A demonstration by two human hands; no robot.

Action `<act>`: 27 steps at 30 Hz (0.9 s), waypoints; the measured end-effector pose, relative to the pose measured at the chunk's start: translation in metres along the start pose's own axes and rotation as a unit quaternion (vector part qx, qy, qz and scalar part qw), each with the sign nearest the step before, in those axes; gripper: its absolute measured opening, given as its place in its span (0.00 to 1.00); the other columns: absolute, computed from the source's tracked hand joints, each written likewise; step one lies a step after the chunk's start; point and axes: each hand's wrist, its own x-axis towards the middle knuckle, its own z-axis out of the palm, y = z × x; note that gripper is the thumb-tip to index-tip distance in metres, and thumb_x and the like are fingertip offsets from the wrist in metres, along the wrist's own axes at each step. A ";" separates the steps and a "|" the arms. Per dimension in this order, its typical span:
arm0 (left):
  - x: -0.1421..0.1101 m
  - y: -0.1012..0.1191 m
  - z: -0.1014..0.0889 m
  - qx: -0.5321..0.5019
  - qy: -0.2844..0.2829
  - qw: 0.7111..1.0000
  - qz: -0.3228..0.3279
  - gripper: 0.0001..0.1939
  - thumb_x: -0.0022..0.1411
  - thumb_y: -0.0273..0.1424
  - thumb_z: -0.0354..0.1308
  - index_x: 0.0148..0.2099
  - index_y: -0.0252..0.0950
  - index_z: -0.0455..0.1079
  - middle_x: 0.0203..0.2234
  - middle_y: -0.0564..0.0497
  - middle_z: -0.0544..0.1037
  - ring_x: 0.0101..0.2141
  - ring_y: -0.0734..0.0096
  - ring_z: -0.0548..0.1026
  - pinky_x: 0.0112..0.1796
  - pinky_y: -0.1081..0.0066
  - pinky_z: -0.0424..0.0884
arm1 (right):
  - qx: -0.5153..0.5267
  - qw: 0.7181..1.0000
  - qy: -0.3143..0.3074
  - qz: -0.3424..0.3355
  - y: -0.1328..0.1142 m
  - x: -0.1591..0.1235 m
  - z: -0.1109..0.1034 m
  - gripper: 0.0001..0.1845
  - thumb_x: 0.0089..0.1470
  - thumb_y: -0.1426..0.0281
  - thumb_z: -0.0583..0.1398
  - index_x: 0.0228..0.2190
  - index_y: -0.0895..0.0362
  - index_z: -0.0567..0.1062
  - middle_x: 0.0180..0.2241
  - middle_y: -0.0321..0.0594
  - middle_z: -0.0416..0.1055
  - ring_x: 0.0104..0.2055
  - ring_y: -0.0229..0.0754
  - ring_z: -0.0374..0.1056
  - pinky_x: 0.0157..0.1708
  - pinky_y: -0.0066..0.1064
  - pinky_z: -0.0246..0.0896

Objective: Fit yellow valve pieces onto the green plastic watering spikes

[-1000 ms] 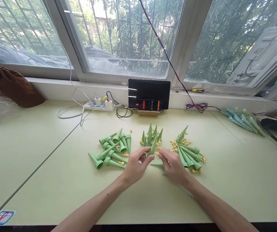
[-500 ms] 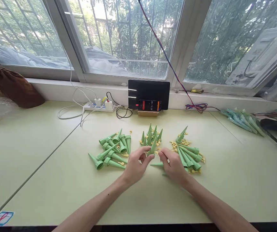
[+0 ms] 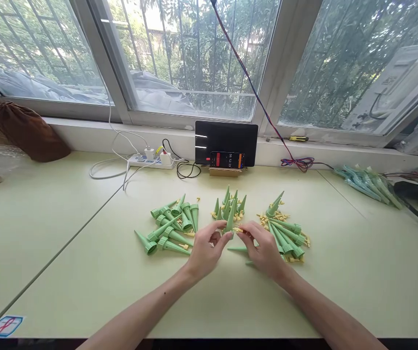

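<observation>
The green cone point(image 3: 231, 216) stands point-up between the two hands, over the middle of the bench point(image 3: 340, 291), leaning only slightly. The left hand point(image 3: 207, 245) has its grip closed on the cone's lower part, thumb and fingers on either side. The right hand point(image 3: 262, 248) pinches a small yellow piece point(image 3: 238, 230) at the cone's side; whether it touches the cone or is seated in it, I cannot tell. Just behind, toward the far edge, a cluster of upright cones point(image 3: 243, 203) stands with yellow pieces around their bases; these look finished, and the held one looks under way. Still lying down are a pile of cones toward the left edge point(image 3: 170, 235) and another toward the right edge point(image 3: 281, 238), with loose yellow pieces point(image 3: 263, 218) beside the latter, so a good share seems left. At the far edge, a phone point(image 3: 227, 159) leans before a dark panel point(image 3: 227, 136). Compared with half a second ago, the held cone is a little more upright and more of the yellow piece shows beyond the right fingertips, while both piles lie as they did
</observation>
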 end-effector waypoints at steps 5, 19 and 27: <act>-0.001 -0.005 0.000 -0.001 -0.007 1.000 0.013 0.13 0.66 0.39 0.59 0.46 0.34 0.71 0.15 0.61 0.63 0.17 0.77 0.63 0.22 0.75 0.63 | -0.022 1.000 -0.009 0.007 0.002 -0.002 0.001 0.11 0.69 0.69 0.52 0.33 0.54 0.71 0.27 0.37 0.68 0.27 0.39 0.62 0.28 0.30 0.58; -0.005 -0.011 0.001 0.001 -0.021 0.999 0.045 0.13 0.66 0.39 0.59 0.47 0.35 0.70 0.17 0.61 0.64 0.18 0.78 0.63 0.24 0.75 0.64 | -0.055 0.998 -0.037 0.010 0.003 -0.005 0.003 0.20 0.70 0.68 0.48 0.24 0.53 0.59 0.20 0.31 0.55 0.21 0.36 0.51 0.23 0.30 0.47; -0.002 -0.007 0.002 0.023 -0.010 0.998 0.050 0.12 0.66 0.37 0.59 0.47 0.36 0.70 0.17 0.61 0.63 0.18 0.77 0.63 0.24 0.75 0.63 | -0.036 0.999 -0.010 0.029 -0.003 0.000 0.001 0.18 0.71 0.66 0.49 0.27 0.54 0.65 0.22 0.33 0.62 0.23 0.37 0.57 0.25 0.29 0.52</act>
